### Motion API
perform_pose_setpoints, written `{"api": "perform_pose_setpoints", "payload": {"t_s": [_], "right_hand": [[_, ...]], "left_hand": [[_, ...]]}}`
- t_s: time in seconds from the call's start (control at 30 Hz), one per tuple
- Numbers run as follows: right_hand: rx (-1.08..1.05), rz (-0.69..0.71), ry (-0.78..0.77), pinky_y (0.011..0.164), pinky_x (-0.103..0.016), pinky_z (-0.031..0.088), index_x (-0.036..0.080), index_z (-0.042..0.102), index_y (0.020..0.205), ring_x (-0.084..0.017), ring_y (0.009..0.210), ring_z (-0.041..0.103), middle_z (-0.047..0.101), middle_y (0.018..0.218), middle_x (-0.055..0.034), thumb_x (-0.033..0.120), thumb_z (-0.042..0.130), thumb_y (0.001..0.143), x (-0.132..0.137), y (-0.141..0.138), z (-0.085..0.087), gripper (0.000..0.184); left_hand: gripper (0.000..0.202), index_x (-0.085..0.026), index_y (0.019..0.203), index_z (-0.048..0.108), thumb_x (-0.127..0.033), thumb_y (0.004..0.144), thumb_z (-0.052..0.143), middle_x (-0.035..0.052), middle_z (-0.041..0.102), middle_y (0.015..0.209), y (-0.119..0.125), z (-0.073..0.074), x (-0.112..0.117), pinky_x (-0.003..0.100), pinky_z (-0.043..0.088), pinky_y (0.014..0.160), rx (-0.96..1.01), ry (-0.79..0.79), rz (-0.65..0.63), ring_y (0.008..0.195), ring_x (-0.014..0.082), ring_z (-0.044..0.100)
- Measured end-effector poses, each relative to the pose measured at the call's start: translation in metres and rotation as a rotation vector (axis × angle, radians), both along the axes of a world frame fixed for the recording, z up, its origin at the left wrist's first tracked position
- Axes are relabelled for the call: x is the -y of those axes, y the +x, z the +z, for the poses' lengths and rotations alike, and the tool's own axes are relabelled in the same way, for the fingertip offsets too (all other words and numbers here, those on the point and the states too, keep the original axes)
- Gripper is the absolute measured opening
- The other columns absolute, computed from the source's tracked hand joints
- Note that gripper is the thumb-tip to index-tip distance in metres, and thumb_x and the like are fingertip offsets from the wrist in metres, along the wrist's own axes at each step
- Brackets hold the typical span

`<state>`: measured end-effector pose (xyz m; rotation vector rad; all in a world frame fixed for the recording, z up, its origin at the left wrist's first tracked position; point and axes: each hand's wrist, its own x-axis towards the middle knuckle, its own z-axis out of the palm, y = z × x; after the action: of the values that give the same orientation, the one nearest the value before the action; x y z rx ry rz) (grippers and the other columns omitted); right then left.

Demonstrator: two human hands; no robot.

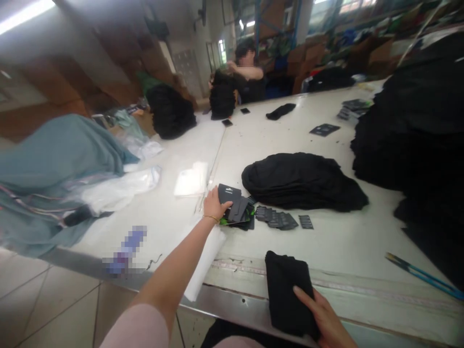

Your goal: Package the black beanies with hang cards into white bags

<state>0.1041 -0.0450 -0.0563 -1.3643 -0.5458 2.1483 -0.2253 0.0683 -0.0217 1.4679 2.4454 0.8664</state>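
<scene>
My left hand reaches to a loose pile of black cards, some with green edges. Its thumb and fingers grip the left side of a black card with a small white mark. My right hand holds a folded black cloth piece over the table's front edge, thumb on top and the other fingers hidden beneath. Smaller dark cards with pale print lie fanned out right of the pile. Behind them sits a stack of black cloth pieces.
White sheets and clear plastic bags lie left of the cards. Grey-green fabric covers the left side. A big black cloth heap rises at right, near blue-handled tweezers. Another person is across the table.
</scene>
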Motion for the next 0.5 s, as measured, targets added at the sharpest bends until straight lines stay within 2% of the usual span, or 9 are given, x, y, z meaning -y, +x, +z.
{"api": "perform_pose_setpoints", "payload": {"t_s": [0.07, 0.1, 0.2, 0.27, 0.33, 0.4, 0.43, 0.5], "right_hand": [[0.016, 0.0, 0.031, 0.074, -0.036, 0.054, 0.016, 0.064, 0.098, -0.025, 0.078, 0.067, 0.072, 0.091, -0.0075, 0.034, 0.071, 0.064, -0.003, 0.0, -0.004, 0.039], [0.026, -0.007, 0.048, 0.076, -0.037, 0.053, 0.016, 0.064, 0.098, -0.025, 0.08, 0.067, 0.071, 0.092, -0.0078, 0.035, 0.071, 0.064, -0.005, -0.002, -0.005, 0.04], [0.054, -0.06, 0.094, 0.085, -0.037, 0.049, 0.016, 0.063, 0.101, -0.025, 0.09, 0.065, 0.07, 0.097, -0.0079, 0.036, 0.071, 0.063, -0.013, -0.013, -0.007, 0.044], [0.011, -0.097, 0.132, 0.09, -0.038, 0.046, 0.017, 0.062, 0.104, -0.025, 0.096, 0.062, 0.069, 0.101, -0.0075, 0.04, 0.068, 0.067, -0.017, -0.022, -0.005, 0.044], [-0.077, -0.1, 0.165, 0.09, -0.04, 0.045, 0.017, 0.059, 0.109, -0.025, 0.098, 0.061, 0.068, 0.104, -0.0079, 0.047, 0.06, 0.073, -0.019, -0.027, -0.003, 0.047], [-0.098, -0.088, 0.211, 0.088, -0.042, 0.046, 0.017, 0.057, 0.113, -0.026, 0.099, 0.06, 0.068, 0.104, -0.0081, 0.048, 0.059, 0.073, -0.019, -0.023, -0.001, 0.051], [-0.064, -0.096, 0.235, 0.087, -0.041, 0.047, 0.017, 0.057, 0.114, -0.027, 0.099, 0.06, 0.068, 0.103, -0.008, 0.047, 0.062, 0.07, -0.019, -0.017, -0.001, 0.053], [0.058, -0.157, 0.271, 0.085, -0.038, 0.048, 0.017, 0.057, 0.113, -0.027, 0.096, 0.061, 0.069, 0.101, -0.007, 0.042, 0.07, 0.064, -0.017, 0.004, -0.002, 0.057]], "left_hand": [[0.073, -0.014, 0.129, 0.034, -0.036, 0.067, 0.067, 0.0178, 0.038, 0.135, 0.007, 0.007, 0.009, 0.047, 0.026, 0.101, -0.078, 0.09, -0.02, 0.127, 0.0334, 0.03], [0.069, -0.016, 0.129, 0.034, -0.034, 0.07, 0.065, 0.0162, 0.043, 0.132, 0.013, 0.011, 0.015, 0.046, 0.03, 0.1, -0.051, 0.121, -0.035, 0.124, 0.0321, 0.036], [0.05, -0.019, 0.121, 0.04, -0.031, 0.076, 0.057, 0.0089, 0.06, 0.11, 0.05, 0.017, 0.043, 0.037, 0.047, 0.079, 0.322, 0.132, -0.117, 0.095, 0.0235, 0.059], [0.045, -0.019, 0.115, 0.041, -0.035, 0.075, 0.057, 0.0053, 0.063, 0.098, 0.087, 0.009, 0.07, 0.029, 0.05, 0.061, 0.634, 0.064, -0.195, 0.075, 0.0178, 0.062], [0.047, -0.019, 0.113, 0.041, -0.037, 0.074, 0.059, 0.0026, 0.064, 0.088, 0.124, -0.004, 0.097, 0.023, 0.047, 0.05, 0.799, -0.05, -0.234, 0.061, 0.0134, 0.059], [0.045, -0.019, 0.112, 0.042, -0.037, 0.074, 0.059, 0.0006, 0.064, 0.081, 0.153, -0.014, 0.114, 0.022, 0.045, 0.047, 0.801, -0.148, -0.27, 0.057, 0.012, 0.057], [0.044, -0.02, 0.111, 0.044, -0.037, 0.074, 0.059, 0.0003, 0.064, 0.08, 0.163, -0.017, 0.115, 0.023, 0.047, 0.05, 0.759, -0.179, -0.313, 0.059, 0.0126, 0.057], [0.041, -0.019, 0.111, 0.047, -0.037, 0.075, 0.059, 0.0024, 0.064, 0.087, 0.177, -0.018, 0.1, 0.027, 0.049, 0.063, 0.603, -0.165, -0.421, 0.071, 0.0154, 0.059]]}}
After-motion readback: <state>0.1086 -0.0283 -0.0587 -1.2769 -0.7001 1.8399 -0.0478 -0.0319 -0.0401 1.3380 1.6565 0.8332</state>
